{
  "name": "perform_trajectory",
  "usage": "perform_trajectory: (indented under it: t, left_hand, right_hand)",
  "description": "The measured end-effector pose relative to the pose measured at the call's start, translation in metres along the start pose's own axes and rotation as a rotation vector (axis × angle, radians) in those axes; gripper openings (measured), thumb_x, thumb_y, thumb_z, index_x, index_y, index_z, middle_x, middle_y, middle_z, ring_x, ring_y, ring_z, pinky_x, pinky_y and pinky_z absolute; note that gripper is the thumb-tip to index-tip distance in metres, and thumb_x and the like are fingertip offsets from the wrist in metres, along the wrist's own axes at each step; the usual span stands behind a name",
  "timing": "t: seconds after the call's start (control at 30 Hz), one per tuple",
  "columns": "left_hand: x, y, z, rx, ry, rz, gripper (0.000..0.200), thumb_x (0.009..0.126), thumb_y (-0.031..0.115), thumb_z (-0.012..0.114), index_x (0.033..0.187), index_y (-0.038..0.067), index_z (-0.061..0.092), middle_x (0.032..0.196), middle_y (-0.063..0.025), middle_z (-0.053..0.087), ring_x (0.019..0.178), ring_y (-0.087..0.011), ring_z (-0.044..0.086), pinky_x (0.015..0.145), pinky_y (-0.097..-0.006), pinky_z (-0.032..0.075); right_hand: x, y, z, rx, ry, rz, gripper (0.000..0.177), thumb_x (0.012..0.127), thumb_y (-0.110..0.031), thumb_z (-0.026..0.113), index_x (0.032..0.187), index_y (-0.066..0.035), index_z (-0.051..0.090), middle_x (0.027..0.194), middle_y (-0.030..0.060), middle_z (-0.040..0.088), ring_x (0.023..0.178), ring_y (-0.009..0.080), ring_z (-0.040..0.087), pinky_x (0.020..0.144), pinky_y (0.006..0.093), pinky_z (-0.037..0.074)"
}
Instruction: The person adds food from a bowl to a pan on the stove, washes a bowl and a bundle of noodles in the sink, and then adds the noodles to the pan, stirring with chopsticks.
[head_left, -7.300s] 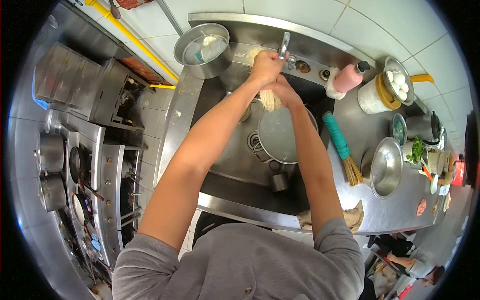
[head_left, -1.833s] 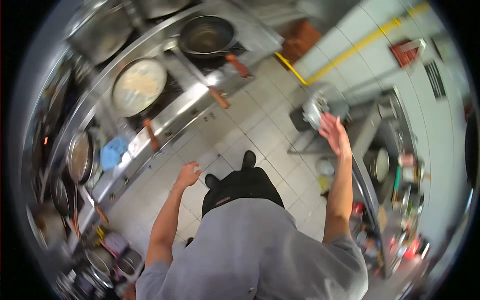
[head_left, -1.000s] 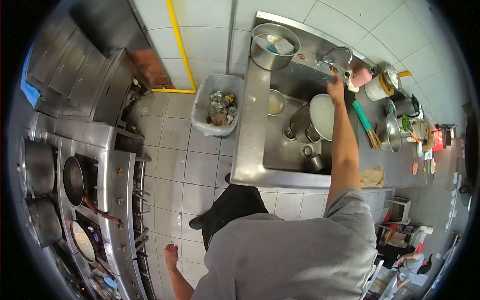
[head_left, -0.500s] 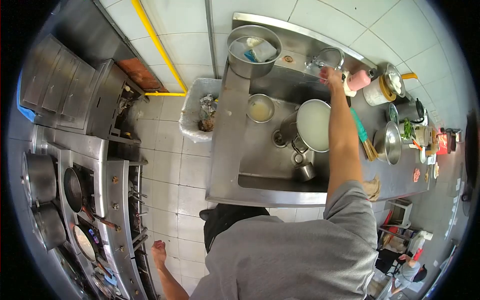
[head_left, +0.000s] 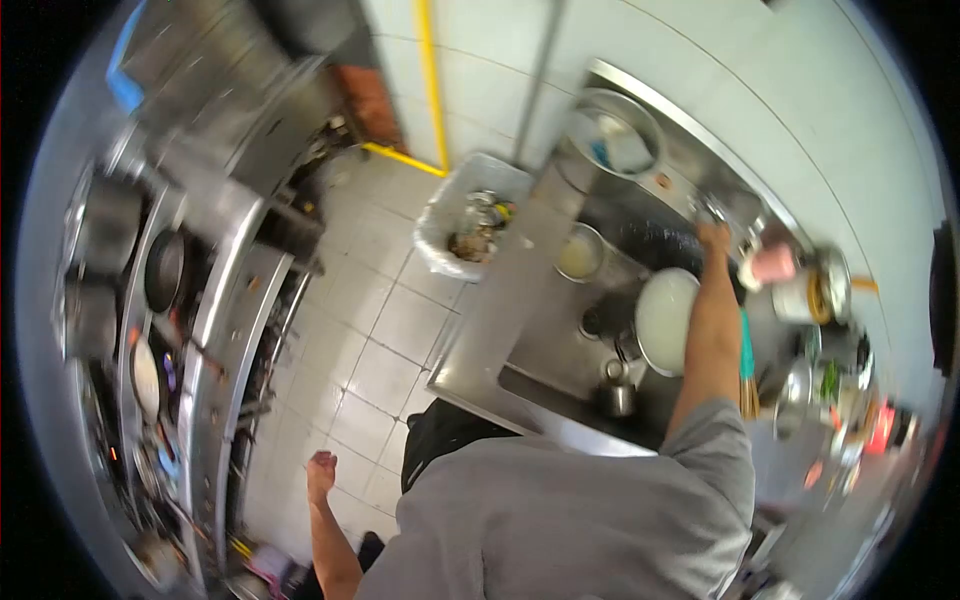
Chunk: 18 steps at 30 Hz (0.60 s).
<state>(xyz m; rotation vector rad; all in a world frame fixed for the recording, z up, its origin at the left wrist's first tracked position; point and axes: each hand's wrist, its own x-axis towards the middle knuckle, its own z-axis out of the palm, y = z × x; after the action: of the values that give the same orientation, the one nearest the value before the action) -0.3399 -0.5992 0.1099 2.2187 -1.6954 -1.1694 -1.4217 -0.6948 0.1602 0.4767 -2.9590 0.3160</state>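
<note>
My right hand (head_left: 712, 236) reaches over the sink (head_left: 548, 340) to the faucet (head_left: 708, 207) at the back, its fingers closed at the faucet's near side. Blur hides the exact grip. Below that forearm, a large pot of cloudy whitish liquid (head_left: 666, 320) sits in the sink, partly behind the arm. A small bowl with pale liquid (head_left: 579, 252) and a small metal pot (head_left: 618, 399) are in the sink too. Out over the floor on the left, my left hand (head_left: 321, 474) hangs with curled fingers and nothing visible in it.
A lined trash bin (head_left: 437, 230) stands left of the sink. On the counter are a large metal pot (head_left: 620, 135), a pink bottle (head_left: 772, 264), a brush with a teal handle (head_left: 747, 350) and several bowls. At far left, pans (head_left: 166, 270) rest on the stove.
The view has turned, so the sink and counter now slant down to the right. My right hand has moved from beside the faucet to its near side. My left hand still hangs with curled fingers.
</note>
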Motion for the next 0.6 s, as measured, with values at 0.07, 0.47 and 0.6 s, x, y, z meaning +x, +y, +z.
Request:
perform_trajectory:
  t: [0.07,0.47,0.6]
  left_hand:
    - [-0.020,-0.003,0.008,0.015,0.036,-0.060,0.029,0.082,0.020,0.068,0.100,-0.003,0.065,0.087,-0.0159,0.070,0.080,-0.0233,0.067,0.074,-0.0333,0.053]
    - [-0.074,-0.018,0.076,-0.197,0.102,-0.280,0.017,0.081,0.013,0.063,0.086,-0.002,0.066,0.078,-0.0174,0.069,0.076,-0.0281,0.068,0.069,-0.0375,0.053]
    - [-0.065,0.015,0.086,-0.050,0.444,-0.280,0.037,0.087,0.031,0.065,0.071,-0.003,0.064,0.064,-0.0216,0.062,0.061,-0.0364,0.063,0.060,-0.0468,0.049]
  right_hand:
    - [0.078,0.057,0.065,0.000,-0.165,-0.236,0.042,0.075,-0.037,0.061,0.088,0.001,0.068,0.095,0.0229,0.066,0.088,0.0299,0.065,0.080,0.0449,0.051]
    - [-0.235,-0.136,-0.167,0.926,-0.425,-0.330,0.035,0.094,-0.028,0.062,0.067,-0.008,0.052,0.054,-0.0030,0.047,0.046,0.0058,0.043,0.040,0.0228,0.034]
    - [-0.338,-0.223,-0.167,1.021,-0.509,-0.797,0.050,0.092,-0.027,0.065,0.057,-0.011,0.032,0.057,-0.0078,0.026,0.056,0.0054,0.023,0.049,0.0266,0.017]
